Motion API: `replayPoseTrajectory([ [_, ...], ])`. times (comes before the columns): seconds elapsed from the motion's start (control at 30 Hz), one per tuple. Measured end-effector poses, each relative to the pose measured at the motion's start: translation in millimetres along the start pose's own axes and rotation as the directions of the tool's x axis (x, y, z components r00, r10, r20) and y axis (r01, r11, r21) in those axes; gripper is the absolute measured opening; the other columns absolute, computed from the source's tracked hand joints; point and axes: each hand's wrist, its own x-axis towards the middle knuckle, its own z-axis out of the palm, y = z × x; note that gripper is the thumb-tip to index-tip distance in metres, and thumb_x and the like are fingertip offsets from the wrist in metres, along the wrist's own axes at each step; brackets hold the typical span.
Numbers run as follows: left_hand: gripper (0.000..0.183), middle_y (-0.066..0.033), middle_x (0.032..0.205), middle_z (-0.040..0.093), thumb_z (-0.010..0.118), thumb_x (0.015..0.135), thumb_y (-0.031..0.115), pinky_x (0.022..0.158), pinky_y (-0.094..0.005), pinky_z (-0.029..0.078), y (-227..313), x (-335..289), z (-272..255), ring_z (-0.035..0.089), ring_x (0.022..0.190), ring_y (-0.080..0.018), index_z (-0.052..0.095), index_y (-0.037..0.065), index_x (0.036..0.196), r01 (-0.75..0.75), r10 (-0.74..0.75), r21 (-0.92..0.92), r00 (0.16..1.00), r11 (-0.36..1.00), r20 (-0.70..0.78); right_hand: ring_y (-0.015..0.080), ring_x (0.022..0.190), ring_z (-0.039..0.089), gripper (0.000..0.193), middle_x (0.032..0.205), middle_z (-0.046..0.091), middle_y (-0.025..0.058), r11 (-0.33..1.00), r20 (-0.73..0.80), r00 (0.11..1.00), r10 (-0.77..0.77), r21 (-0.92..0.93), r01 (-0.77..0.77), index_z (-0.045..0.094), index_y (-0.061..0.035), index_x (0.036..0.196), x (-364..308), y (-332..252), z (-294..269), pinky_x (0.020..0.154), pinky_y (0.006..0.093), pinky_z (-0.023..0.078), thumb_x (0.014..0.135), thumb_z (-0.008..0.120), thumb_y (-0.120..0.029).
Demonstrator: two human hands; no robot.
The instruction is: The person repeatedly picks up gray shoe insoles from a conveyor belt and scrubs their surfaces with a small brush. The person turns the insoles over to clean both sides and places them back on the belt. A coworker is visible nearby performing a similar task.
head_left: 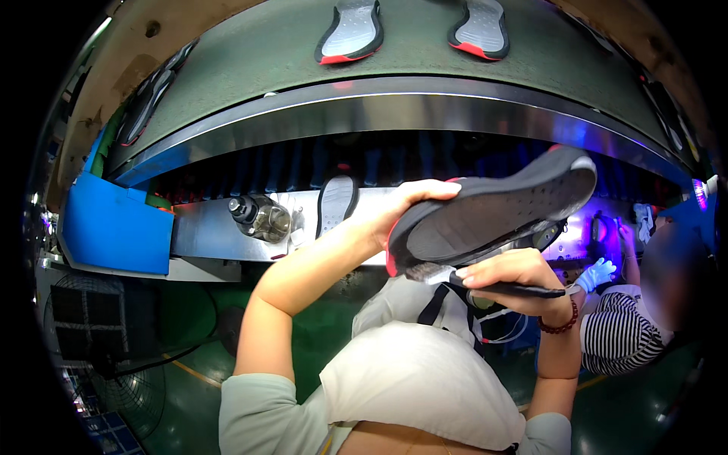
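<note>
A black shoe sole point(485, 216) with red at its heel is held up before me, tilted with its toe up to the right. My left hand point(406, 208) grips it at the heel end, fingers over the upper rim. Below it my right hand point(512, 280) is closed round the dark handle of a brush point(431, 273). The bristles touch or nearly touch the sole's lower edge by the heel; I cannot tell which. Behind, on the metal ledge, lie another sole point(336, 203) and a glass jar with a dark cap point(262, 218).
Several soles point(350, 32) lie on the green conveyor belt point(227, 72) beyond a metal rail point(394, 95). A blue box-like panel point(117, 220) stands at left, above a fan point(106, 334). To the right sits a co-worker in a striped top point(622, 330), wearing a blue glove point(597, 274).
</note>
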Motion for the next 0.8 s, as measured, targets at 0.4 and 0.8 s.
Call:
replayPoseTrajectory([
  [0.4, 0.048, -0.0124, 0.106, 0.050, 0.054, 0.072, 0.020, 0.079, -0.0282, 0.041, -4.0, -14.1, -10.4, 0.051, 0.091, -0.0179, 0.042, 0.002, 0.115, 0.176, -0.171, 0.080, 0.983, 0.981, -0.068, 0.0160, 0.074, 0.059, 0.013, 0.087, 0.062, 0.0036, 0.954, 0.237, 0.970, 0.058, -0.299, 0.016, 0.060, -0.0082, 0.079, -18.5, -5.9, -16.7, 0.051, 0.0227, 0.038, 0.067, 0.061, -0.007],
  [0.8, 0.046, -0.0129, 0.103, 0.052, 0.055, 0.073, 0.021, 0.075, -0.0272, 0.045, 4.5, -32.5, -14.3, 0.054, 0.086, -0.0170, 0.043, 0.000, 0.112, 0.108, -0.103, 0.052, 0.991, 0.993, -0.080, 0.0130, 0.077, 0.059, 0.015, 0.092, 0.061, 0.0030, 0.916, -0.013, 0.998, 0.059, -0.397, -0.060, 0.059, -0.0102, 0.083, -31.6, 5.5, -25.6, 0.054, 0.0230, 0.036, 0.068, 0.060, -0.007],
])
